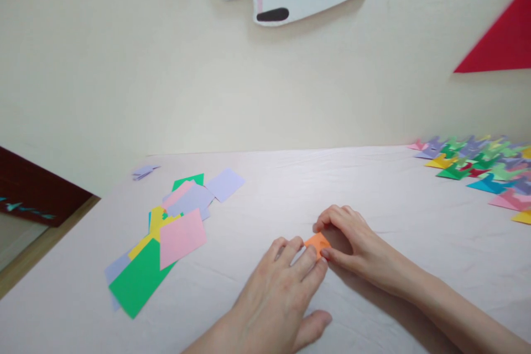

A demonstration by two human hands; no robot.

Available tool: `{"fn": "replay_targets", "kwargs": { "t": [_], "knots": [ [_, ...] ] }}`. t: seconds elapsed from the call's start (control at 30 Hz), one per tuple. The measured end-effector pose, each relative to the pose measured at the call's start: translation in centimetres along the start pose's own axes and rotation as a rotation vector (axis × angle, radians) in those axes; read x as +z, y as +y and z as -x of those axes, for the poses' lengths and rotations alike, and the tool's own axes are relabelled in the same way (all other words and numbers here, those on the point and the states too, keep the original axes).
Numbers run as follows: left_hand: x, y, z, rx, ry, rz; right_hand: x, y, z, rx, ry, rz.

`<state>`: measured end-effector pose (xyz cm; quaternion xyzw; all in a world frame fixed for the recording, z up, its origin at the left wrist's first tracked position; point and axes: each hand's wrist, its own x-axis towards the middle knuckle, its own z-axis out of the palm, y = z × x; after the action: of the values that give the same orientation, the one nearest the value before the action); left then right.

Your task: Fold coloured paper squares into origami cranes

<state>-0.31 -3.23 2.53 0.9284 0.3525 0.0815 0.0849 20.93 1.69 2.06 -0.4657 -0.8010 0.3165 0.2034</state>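
A small folded piece of orange paper (317, 242) lies on the pale cloth in front of me. My left hand (286, 282) rests palm down over its near left side, fingers stretched out with the tips on the paper and the thumb apart. At the paper's right edge, my right hand (352, 246) curls its fingers and thumb around in a pinch. Part of the orange paper is hidden beneath the left fingers.
Loose sheets of coloured paper, among them a green sheet (141, 282) and a pink sheet (183, 238), overlap at left. Small purple paper pieces (145, 172) lie behind them. Many folded paper shapes (477, 160) stand in rows at far right. A wall (207, 83) rises behind the table (265, 182).
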Motion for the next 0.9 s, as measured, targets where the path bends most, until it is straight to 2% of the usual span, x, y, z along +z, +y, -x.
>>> {"fn": "replay_targets", "kwargs": {
  "t": [0.43, 0.57, 0.67, 0.73, 0.8, 0.9],
  "knots": [
    [0.1, 0.3, 0.2, -0.008, 0.011, -0.04, -0.1, 0.3, -0.5, 0.009, 0.036, -0.032],
    [1.1, 0.3, 0.4, 0.033, 0.008, -0.116, -0.2, 0.3, -0.4, 0.011, 0.121, -0.133],
    [2.3, 0.3, 0.4, 0.062, 0.079, -0.168, -0.3, 0.0, -0.1, 0.054, 0.208, -0.168],
    [2.5, 0.4, 0.3, 0.058, 0.129, -0.129, -0.2, -0.3, 0.4, 0.076, 0.227, -0.126],
    [1.9, 0.4, 0.0, 0.034, 0.156, -0.035, -0.1, -0.8, 1.0, 0.071, 0.214, -0.073],
    [0.0, 0.0, -0.5, -0.033, 0.15, 0.1, 0.4, -1.7, 1.9, 0.029, 0.159, -0.017]
  ]
}}
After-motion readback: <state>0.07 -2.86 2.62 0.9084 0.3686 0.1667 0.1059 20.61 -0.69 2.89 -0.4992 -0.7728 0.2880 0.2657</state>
